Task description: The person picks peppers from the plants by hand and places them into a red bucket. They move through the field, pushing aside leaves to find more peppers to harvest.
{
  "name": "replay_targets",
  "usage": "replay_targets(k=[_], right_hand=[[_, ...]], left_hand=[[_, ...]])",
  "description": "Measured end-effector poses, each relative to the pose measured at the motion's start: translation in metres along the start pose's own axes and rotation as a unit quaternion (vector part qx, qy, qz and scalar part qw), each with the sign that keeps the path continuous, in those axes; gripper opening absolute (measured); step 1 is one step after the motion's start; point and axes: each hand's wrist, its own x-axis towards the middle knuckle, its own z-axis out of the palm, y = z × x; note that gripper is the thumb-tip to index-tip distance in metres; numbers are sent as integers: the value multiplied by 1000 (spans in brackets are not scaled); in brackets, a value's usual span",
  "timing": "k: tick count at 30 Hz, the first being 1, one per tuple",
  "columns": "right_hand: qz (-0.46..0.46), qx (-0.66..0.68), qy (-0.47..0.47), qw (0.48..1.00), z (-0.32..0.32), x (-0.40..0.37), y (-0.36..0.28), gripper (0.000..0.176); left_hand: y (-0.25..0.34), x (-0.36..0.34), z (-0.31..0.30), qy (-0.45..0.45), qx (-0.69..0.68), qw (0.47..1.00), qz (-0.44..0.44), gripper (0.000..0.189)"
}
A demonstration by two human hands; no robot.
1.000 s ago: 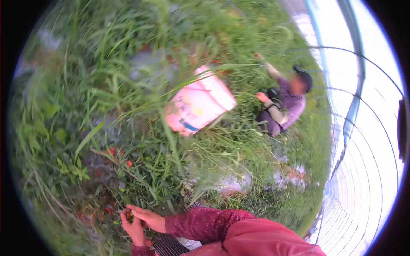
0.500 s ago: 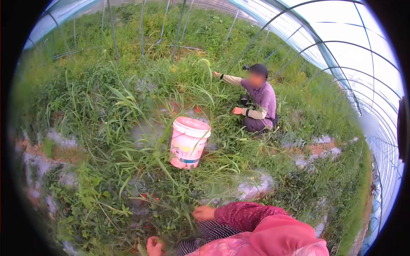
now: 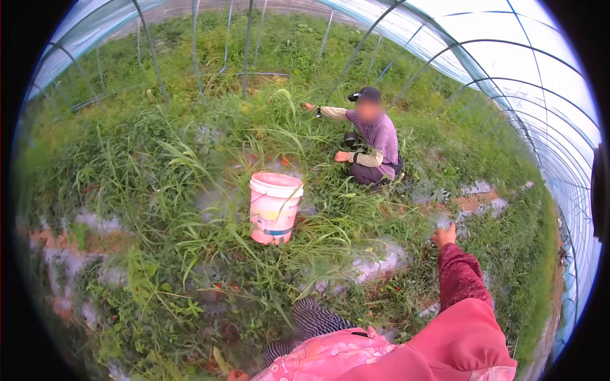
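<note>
My right hand [image 3: 445, 237] is stretched out to the right over low green plants, its fingers partly apart and nothing visible in it. At the bottom edge, only a small part of my left hand [image 3: 238, 376] shows, low among the leaves; its fingers are mostly hidden. Close by it, small red fruits [image 3: 219, 287] show between the plants, too small to name surely. A pink-white plastic bucket [image 3: 275, 209] stands upright in the grass ahead of me, apart from both hands; its inside is barely seen.
A co-worker in a striped shirt [image 3: 383, 141] crouches beyond the bucket, one arm reaching into tall grass. Pale plastic sheeting [image 3: 379, 261] shows between the weedy rows. Metal hoops [image 3: 248, 51] and clear film of a tunnel greenhouse rise around.
My right hand has swung from beside my knee out to the far right. My left hand has dropped mostly out of view. The view has shifted slightly; the bucket stands where it was.
</note>
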Motion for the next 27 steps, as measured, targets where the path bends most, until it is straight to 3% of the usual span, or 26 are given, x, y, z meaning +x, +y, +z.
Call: replay_targets(k=[1,2,4,5,6,7,8,9,10,11,12,14,15,17,21,27], right_hand=[[388,205,53,897,-54,-22,-149,59],[391,203,57,896,-59,-14,-81,59],[292,147,0,945,6,-62,-21,59],[303,99,-77,945,-15,-85,-128,55],[359,184,-149,903,13,-110,-131,42],[411,315,-271,811,56,-137,-106,34],[411,261,-402,775,132,-172,-60,35],[365,222,-513,745,134,-185,-115,39],[224,73,-578,781,81,-179,-237,47],[-87,68,-614,781,116,-195,-231,53],[-62,30,-617,784,124,-198,-275,50],[-202,-12,-601,773,132,-197,-339,48],[-204,-10,-601,773,134,-190,-360,48],[-45,92,-650,753,134,-179,-387,44],[-22,159,-616,771,163,-173,-377,41],[-83,89,-571,812,155,-169,-366,38]], left_hand=[[-8,12,0,-5,41,999,22,55],[-9,16,1,-10,83,996,43,46],[-7,16,4,-3,99,994,41,53],[-9,17,5,7,112,993,39,61],[-11,15,2,11,113,993,38,61],[-11,12,1,15,115,993,38,61],[-8,8,1,18,117,992,39,61],[-6,7,1,21,119,992,40,60],[-4,11,0,25,123,991,43,60],[-1,9,-2,28,127,991,44,60],[1,7,-4,30,131,990,43,59],[2,1,-6,34,136,989,41,59],[3,2,-7,38,136,989,42,59],[6,5,-10,43,140,988,47,58],[10,7,-11,48,144,987,57,57],[16,17,-9,56,143,985,75,55]])
